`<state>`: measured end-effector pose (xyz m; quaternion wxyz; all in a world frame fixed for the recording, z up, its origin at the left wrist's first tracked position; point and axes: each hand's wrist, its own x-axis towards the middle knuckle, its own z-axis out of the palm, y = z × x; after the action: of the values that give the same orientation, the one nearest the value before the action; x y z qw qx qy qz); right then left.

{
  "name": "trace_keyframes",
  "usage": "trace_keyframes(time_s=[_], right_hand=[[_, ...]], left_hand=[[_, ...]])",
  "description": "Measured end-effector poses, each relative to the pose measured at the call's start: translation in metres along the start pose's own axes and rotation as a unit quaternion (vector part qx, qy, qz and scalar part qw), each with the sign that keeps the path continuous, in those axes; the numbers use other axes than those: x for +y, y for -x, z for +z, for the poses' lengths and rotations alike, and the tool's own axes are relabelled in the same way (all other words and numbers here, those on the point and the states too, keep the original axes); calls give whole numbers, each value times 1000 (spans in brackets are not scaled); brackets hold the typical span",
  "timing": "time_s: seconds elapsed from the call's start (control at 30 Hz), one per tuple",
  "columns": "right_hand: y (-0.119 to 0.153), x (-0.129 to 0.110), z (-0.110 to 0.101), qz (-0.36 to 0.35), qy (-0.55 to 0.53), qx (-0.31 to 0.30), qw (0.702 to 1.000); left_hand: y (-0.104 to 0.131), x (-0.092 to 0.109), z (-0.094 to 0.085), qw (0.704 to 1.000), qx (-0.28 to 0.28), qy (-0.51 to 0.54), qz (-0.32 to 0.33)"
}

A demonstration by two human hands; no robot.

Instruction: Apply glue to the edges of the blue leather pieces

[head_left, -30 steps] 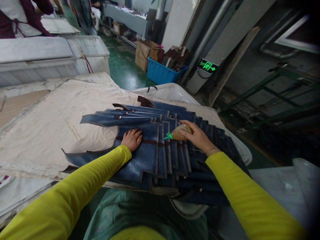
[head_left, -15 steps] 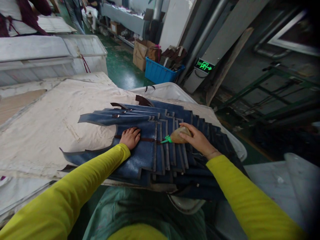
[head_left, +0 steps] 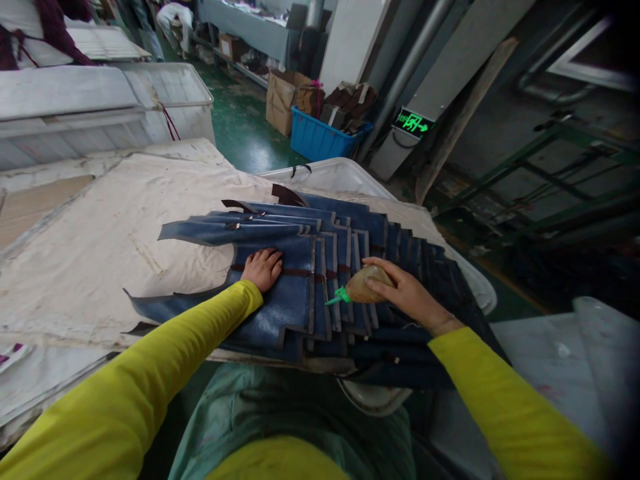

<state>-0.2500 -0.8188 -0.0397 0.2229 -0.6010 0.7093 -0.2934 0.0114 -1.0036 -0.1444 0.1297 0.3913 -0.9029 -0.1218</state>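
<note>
Several blue sheet pieces (head_left: 295, 303) with grey edges lie overlapped like steps on a cloth-covered surface. A dark brown strip (head_left: 295, 272) runs across the middle of the top piece. My left hand (head_left: 262, 268) rests flat on that piece, beside its curved cut-out, fingers stretched out. In my right hand (head_left: 400, 287) is a squeeze bottle (head_left: 369, 284), tilted, with a green nozzle (head_left: 338, 297) pointing left and down. The nozzle tip is over the stepped edges, below the strip; whether it touches them I cannot tell.
Pale cloth (head_left: 150, 200) covers the work surface to the left. Behind it stand a white bin (head_left: 175, 100), a cardboard box (head_left: 281, 100) and a blue crate (head_left: 320, 140) on the green floor. A person in white (head_left: 176, 23) bends over far back.
My right hand has moved the bottle slightly right and toward me, so the nozzle has left the brown strip. My left hand has stayed on the top piece.
</note>
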Motion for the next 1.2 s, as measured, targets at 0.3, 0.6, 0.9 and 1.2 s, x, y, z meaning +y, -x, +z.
trace_keyframes(time_s=[0.3, 0.6, 0.9, 1.2], right_hand=[[32, -13, 0, -11, 1, -8, 1000], [58, -16, 7, -24, -4, -33, 999], [67, -25, 7, -12, -10, 2, 1000], [61, -27, 15, -85, 30, 25, 996]], left_hand=[[1, 2, -3, 1000, -5, -1, 0], [0, 3, -4, 1000, -13, -3, -6], [0, 2, -3, 1000, -12, -1, -10], [0, 1, -2, 1000, -3, -1, -7]])
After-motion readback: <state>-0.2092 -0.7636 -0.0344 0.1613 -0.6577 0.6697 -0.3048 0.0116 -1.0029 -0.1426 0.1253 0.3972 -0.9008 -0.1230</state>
